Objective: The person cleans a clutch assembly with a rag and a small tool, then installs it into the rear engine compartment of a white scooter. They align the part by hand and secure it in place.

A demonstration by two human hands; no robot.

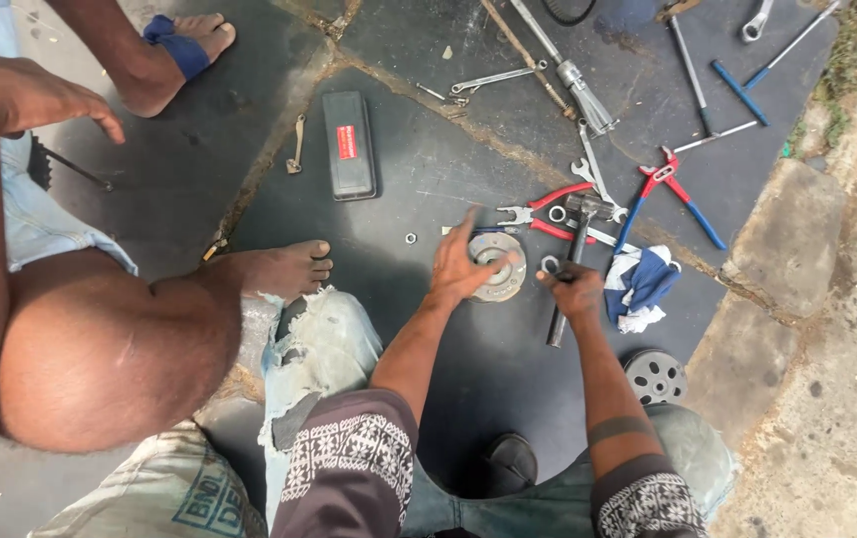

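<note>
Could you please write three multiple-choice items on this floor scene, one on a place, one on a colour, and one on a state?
1. Where does the left hand rest?
A. on the round metal disc
B. on the black case
C. on the cloth

2. What colour are the handles of the pliers beyond the disc?
A. green
B. red
C. yellow

3. How is the right hand?
A. flat and empty
B. out of view
C. closed round the hammer handle

Key:
1 A, since the fingers spread over the disc on the dark floor.
2 B, since both handles show red.
3 C, since the fingers wrap the handle while the hammer head lies farther off, near the pliers.
</note>
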